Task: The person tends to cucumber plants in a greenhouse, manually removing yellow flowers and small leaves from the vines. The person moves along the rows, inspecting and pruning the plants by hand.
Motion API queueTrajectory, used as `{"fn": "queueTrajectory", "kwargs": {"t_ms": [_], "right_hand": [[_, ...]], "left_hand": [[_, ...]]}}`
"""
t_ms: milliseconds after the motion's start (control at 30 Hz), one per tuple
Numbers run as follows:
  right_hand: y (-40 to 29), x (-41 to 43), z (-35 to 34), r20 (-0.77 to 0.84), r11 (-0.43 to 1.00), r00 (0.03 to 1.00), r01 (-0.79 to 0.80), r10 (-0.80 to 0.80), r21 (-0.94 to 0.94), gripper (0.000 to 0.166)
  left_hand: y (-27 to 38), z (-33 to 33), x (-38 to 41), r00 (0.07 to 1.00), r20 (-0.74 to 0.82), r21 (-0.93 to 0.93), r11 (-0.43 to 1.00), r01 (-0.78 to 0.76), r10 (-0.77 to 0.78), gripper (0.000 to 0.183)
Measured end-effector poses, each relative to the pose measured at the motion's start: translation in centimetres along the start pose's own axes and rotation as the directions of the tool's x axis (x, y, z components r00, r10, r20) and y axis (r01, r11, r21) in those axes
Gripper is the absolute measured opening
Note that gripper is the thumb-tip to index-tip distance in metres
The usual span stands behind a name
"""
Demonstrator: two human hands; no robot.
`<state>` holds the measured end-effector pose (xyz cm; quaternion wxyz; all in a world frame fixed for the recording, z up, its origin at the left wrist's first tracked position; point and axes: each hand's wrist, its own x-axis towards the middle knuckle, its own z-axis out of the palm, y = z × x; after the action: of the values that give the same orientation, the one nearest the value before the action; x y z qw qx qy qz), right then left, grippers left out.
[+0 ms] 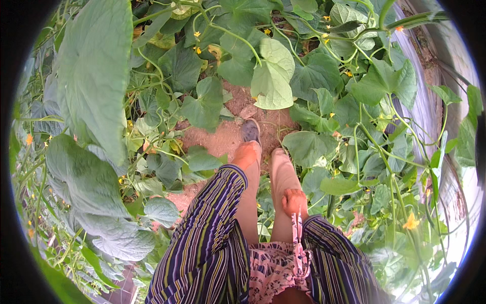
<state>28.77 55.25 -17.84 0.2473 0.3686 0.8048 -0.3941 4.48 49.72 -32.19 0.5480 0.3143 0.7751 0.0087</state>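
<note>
My left hand (246,155) hangs low in front of my left leg, seen from the back. Its fingers are hidden, so I cannot see whether it holds anything. My right hand (294,201) is beside my right thigh with its fingers curled, and what lies inside them is out of sight. A pink patterned fabric tie (298,243) overlaps the right wrist and runs down to the pink garment (269,262). Striped sleeves (212,212) cover both arms. Nearest the left hand is a broad green cucumber-type leaf (203,157).
Vines with yellow flowers (411,221) crowd both sides. A large leaf (93,72) looms close at the left. Ahead, a pale leaf (274,74) overhangs the reddish soil path (212,138), where my dark shoe (251,130) stands. Plastic sheeting (415,76) lines the right.
</note>
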Motion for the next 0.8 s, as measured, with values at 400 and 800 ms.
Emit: {"fn": "queueTrajectory", "kwargs": {"t_ms": [400,800], "right_hand": [[-3.1,0.2,-2.9,0.027,0.938,0.996,0.088,-0.084,-0.335,0.016],[-10.7,3.9,-15.5,-0.066,0.998,0.997,0.037,-0.040,-0.043,0.025]], "left_hand": [[-2.4,-3.5,-14.7,0.987,-0.134,-0.273,0.961,0.054,-0.093,0.028],[-2.0,-9.3,-24.3,0.951,-0.308,-0.326,0.938,-0.116,0.010,0.026]]}}
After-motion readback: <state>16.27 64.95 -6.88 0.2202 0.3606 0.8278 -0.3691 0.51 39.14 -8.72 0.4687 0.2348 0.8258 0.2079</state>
